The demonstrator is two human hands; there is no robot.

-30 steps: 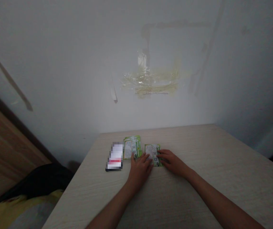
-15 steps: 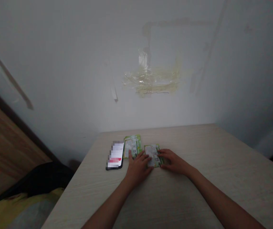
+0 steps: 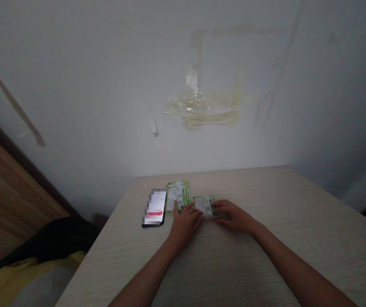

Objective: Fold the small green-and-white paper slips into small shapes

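Note:
Two small green printed packets lie on a pale wooden table [image 3: 266,256]. My left hand [image 3: 184,224] and my right hand [image 3: 232,215] both grip the nearer packet [image 3: 204,205], pinching it from either side, its near edge lifted a little. The second green packet [image 3: 178,195] lies flat just behind my left hand. A phone [image 3: 154,209] with a lit screen lies to its left.
A white wall [image 3: 106,106] with old tape residue [image 3: 202,108] rises right behind the table. To the left, below the table edge, there is a wooden panel [image 3: 0,192] and dark and yellow cloth [image 3: 42,264].
Both hands have closed in on the nearer packet and its near edge has come up off the table, so it looks shorter. The phone and the other packet have stayed put.

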